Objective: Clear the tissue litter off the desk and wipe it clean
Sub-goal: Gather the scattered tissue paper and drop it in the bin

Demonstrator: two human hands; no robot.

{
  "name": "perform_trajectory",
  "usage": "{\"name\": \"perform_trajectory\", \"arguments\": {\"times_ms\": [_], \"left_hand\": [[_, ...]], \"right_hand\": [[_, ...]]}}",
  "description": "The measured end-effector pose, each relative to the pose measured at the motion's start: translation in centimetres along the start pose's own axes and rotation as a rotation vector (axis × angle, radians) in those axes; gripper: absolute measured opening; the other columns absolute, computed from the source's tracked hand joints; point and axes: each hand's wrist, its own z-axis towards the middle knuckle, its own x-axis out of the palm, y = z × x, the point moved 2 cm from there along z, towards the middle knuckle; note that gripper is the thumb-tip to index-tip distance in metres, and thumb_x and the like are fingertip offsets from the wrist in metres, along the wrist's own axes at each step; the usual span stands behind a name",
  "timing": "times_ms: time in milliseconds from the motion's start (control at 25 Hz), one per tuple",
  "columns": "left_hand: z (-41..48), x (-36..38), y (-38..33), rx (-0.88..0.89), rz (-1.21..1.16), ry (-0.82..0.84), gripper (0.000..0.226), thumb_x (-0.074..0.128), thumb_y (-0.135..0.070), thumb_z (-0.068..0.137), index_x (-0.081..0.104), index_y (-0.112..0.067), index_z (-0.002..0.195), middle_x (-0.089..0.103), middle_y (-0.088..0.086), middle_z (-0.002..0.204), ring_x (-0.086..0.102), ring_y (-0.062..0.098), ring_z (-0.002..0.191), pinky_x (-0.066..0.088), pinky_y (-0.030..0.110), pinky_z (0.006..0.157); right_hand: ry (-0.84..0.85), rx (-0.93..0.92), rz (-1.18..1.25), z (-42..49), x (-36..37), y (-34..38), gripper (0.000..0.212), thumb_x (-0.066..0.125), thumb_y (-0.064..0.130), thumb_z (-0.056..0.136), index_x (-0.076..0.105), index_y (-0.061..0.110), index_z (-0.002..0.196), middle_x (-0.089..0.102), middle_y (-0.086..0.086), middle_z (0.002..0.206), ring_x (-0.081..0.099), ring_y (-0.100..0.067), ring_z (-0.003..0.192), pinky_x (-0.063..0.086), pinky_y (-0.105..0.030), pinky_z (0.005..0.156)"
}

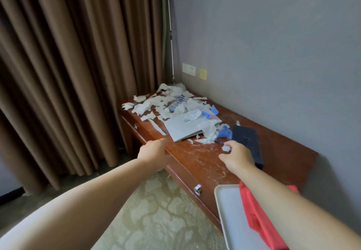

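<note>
Where the wooden desk (pixel 199 160) meets the grey wall, its far left end carries a heap of torn white tissue (pixel 166 103), spread over and around a closed silver laptop (pixel 185 128). Blue scraps (pixel 224 131) lie at the laptop's right, touching a dark flat case (pixel 247 142). Fine white crumbs dust the bare wood nearer the camera.

Left hand (pixel 154 152): curled over the desk's near edge, fingers bent on the rim, holding nothing else.

Right hand (pixel 237 157): over the desktop just beside the dark case, fingers partly closed, fingertips at a small tissue scrap (pixel 226 148); whether it is actually pinched cannot be told.

Near right: a white tray (pixel 230 216) with a red cloth (pixel 254 210) lying on it.

Left: brown curtains (pixel 78 64). Below: patterned carpet (pixel 156 220).
</note>
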Motion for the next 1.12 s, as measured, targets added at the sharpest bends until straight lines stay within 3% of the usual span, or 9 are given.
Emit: {"name": "perform_trajectory", "arguments": {"times_ms": [240,520,680,800,880,1000,1120], "left_hand": [[5.1,0.6,4.8,0.033,-0.001,0.103,0.066,0.062,-0.028,0.085,0.031,-0.025,0.144,0.049,0.003,0.137,0.047,0.023,0.124,0.044,0.037,0.101],[15.6,2.6,7.5,0.087,0.125,0.176,0.068,0.06,-0.03,0.086,0.029,-0.024,0.145,0.04,0.0,0.146,0.032,0.021,0.136,0.034,0.036,0.109],[24.2,2.2,7.0,0.16,0.169,0.185,0.075,0.067,-0.039,0.081,0.029,-0.029,0.145,0.032,-0.004,0.15,0.025,0.019,0.139,0.028,0.036,0.111],[29.3,3.8,5.7,0.222,0.209,0.254,0.086,0.069,-0.044,0.079,0.019,-0.032,0.148,0.017,-0.004,0.156,0.015,0.02,0.143,0.021,0.038,0.114],[32.1,5.3,4.6,0.252,0.173,0.302,0.094,0.07,-0.045,0.077,0.011,-0.034,0.149,0.008,-0.003,0.158,0.014,0.021,0.144,0.026,0.039,0.112],[36.0,7.9,2.4,0.29,0.108,0.442,0.109,0.076,-0.041,0.074,-0.005,-0.042,0.146,-0.011,-0.001,0.158,0.026,0.025,0.141,0.046,0.034,0.099],[40.2,10.5,0.9,0.329,0.106,0.556,0.119,0.079,-0.04,0.07,-0.014,-0.041,0.145,-0.025,0.006,0.154,0.025,0.031,0.141,0.046,0.038,0.099]], "right_hand": [[0.062,0.084,-0.072,4.1,5.0,2.9,0.063,0.068,0.032,0.082,0.041,0.021,0.138,0.047,-0.008,0.139,0.051,-0.027,0.121,0.051,-0.038,0.089],[0.155,0.196,-0.115,15.1,9.8,1.2,0.082,0.074,0.042,0.074,0.031,0.027,0.142,0.038,-0.008,0.143,0.046,-0.031,0.126,0.045,-0.047,0.099],[0.192,0.212,-0.101,22.0,10.1,0.6,0.092,0.077,0.04,0.072,0.023,0.031,0.145,0.019,-0.009,0.151,0.039,-0.029,0.13,0.045,-0.038,0.095],[0.191,0.242,-0.101,25.2,10.4,-0.2,0.101,0.08,0.041,0.068,0.018,0.033,0.147,0.005,-0.009,0.155,0.029,-0.03,0.137,0.044,-0.039,0.098],[0.194,0.272,-0.098,26.4,11.2,-0.8,0.107,0.081,0.044,0.066,0.012,0.037,0.147,-0.005,-0.009,0.157,0.021,-0.031,0.141,0.042,-0.042,0.102],[0.209,0.337,-0.087,27.4,12.9,-1.6,0.116,0.082,0.047,0.064,-0.001,0.042,0.147,-0.018,-0.007,0.156,0.009,-0.032,0.145,0.035,-0.043,0.107],[0.221,0.412,-0.091,28.7,14.4,-2.7,0.124,0.082,0.048,0.064,-0.01,0.041,0.146,-0.026,-0.008,0.154,-0.003,-0.033,0.145,0.029,-0.047,0.112]]}}
